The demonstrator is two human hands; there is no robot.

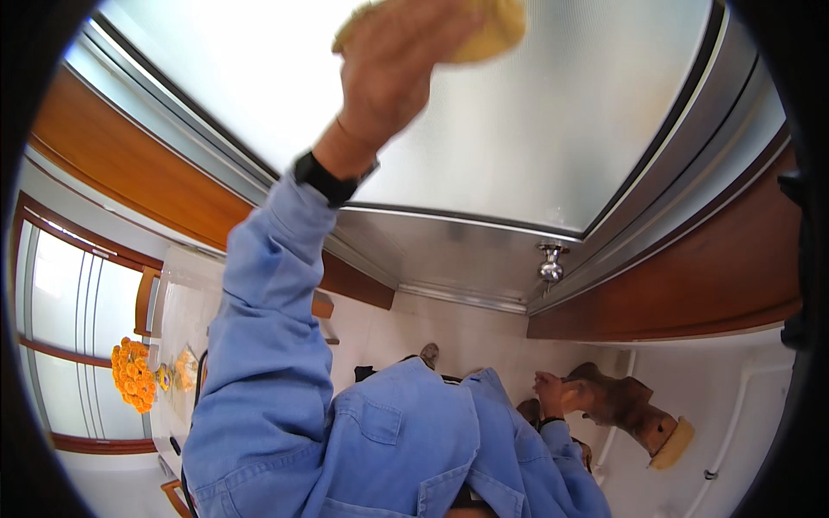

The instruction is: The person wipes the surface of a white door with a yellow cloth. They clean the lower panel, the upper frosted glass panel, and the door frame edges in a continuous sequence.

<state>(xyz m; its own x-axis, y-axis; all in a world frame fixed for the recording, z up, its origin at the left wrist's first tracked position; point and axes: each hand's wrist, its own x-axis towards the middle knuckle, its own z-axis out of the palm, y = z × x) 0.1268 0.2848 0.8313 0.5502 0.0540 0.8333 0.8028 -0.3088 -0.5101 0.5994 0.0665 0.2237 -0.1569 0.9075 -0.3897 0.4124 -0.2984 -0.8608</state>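
Observation:
My left hand (388,84), with a black band on the wrist, is raised at the top of the view. It presses a yellow cloth or sponge (495,32) against the ribbed, translucent glass panel (518,142) of a metal-framed door; blur hides which it is. My right hand (550,392) hangs low at my side, loosely spread, with nothing visible in it. Beside that hand, in the view, stands a brown, carved-looking wooden piece (615,405) with a yellowish pad or cloth (673,443) at its end. A round metal doorknob (550,269) sits at the door's lower right corner.
Wooden trim (680,291) borders the door on both sides. At the left, a vase of orange flowers (134,375) stands on a pale table (188,278) near a wood-framed window (78,304). White pipes (735,414) run along the wall at the right. A shoe (429,354) shows on the pale floor.

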